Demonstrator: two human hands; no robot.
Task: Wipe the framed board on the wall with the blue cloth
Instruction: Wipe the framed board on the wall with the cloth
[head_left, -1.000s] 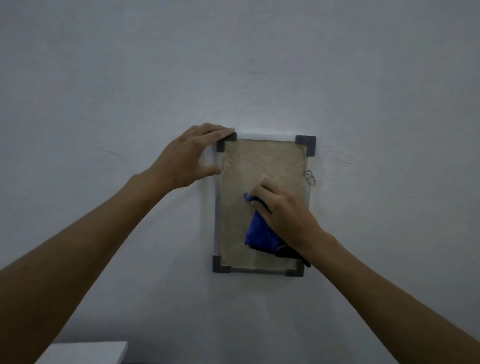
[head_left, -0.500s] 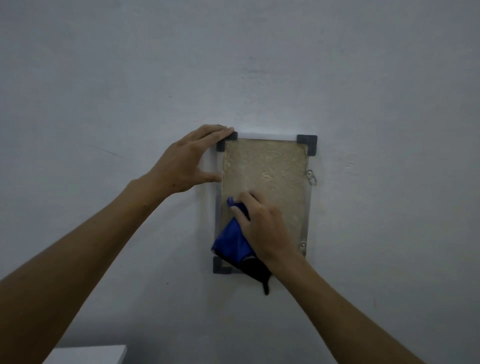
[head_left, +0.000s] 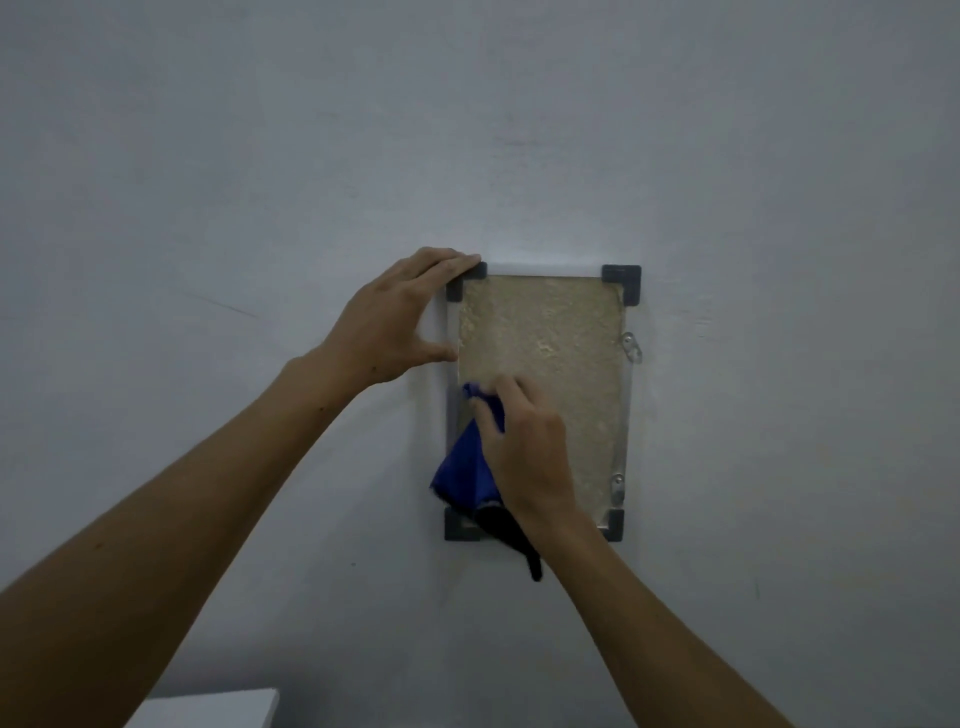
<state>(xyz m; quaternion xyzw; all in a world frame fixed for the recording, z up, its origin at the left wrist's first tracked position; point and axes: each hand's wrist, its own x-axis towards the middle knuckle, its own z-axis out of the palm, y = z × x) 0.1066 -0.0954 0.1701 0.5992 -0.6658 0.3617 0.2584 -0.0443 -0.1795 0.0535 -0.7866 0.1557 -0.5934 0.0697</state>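
A small framed board (head_left: 545, 332) hangs on the grey wall, with a beige textured face, a thin metal frame and dark plastic corner caps. My left hand (head_left: 395, 317) rests on its upper left corner, fingers over the top cap and thumb against the left edge. My right hand (head_left: 524, 447) presses a blue cloth (head_left: 465, 467) flat against the lower left part of the board. The cloth's dark hem hangs below the bottom left corner.
Two small metal hanger clips (head_left: 631, 347) sit on the board's right edge. A white surface corner (head_left: 208, 714) shows at the bottom left. The wall (head_left: 779, 208) around the board is bare.
My right hand slid the cloth from the board's lower middle to its lower left over the last second. In the last half second it barely moved. My left hand stayed on the upper left corner.
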